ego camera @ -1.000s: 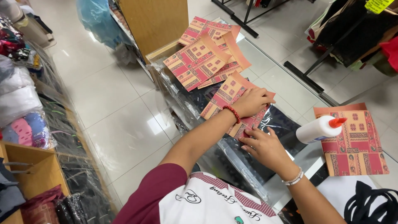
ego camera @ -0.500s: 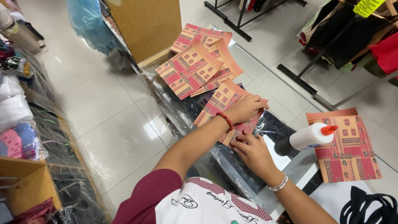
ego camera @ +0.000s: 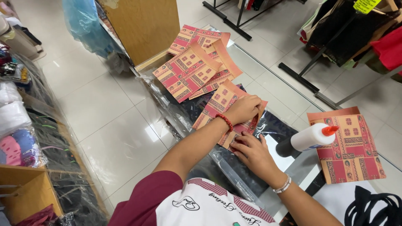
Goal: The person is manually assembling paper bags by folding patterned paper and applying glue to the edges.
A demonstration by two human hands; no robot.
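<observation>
Since half a second ago both hands have stayed on the same patterned paper piece while the view drifted a little, so the glue bottle now sits lower and closer to the right wrist.

Head view: the left hand (ego camera: 244, 109), with a red bead bracelet (ego camera: 226, 121) on its wrist, lies curled over the upper part of the red-and-orange patterned paper bag (ego camera: 217, 104), fingers bent and pressing along a folded edge. The right hand (ego camera: 251, 151), wearing a silver bracelet (ego camera: 282, 185), rests just below it with fingers spread flat on the lower flap of the same bag. Neither hand pinches anything; both press down. The bag lies on the worktop (ego camera: 293, 167), which is covered in dark clear-wrapped plastic sheeting (ego camera: 184, 121).

As a judgement, the step in hand looks like pressing a folded or glued flap flat; a next move would call for steady pressure along the crease without sliding the paper.

Beyond the left hand lies a fanned pile of finished patterned bags (ego camera: 197, 67). To the right of the right hand, a white glue bottle with a red cap (ego camera: 312, 136) lies on its side, touching another patterned sheet (ego camera: 351, 150). The worktop's near edge runs close under the left forearm, with tiled floor (ego camera: 104, 104) beyond; open room is mainly between the hands and the pile.
</observation>
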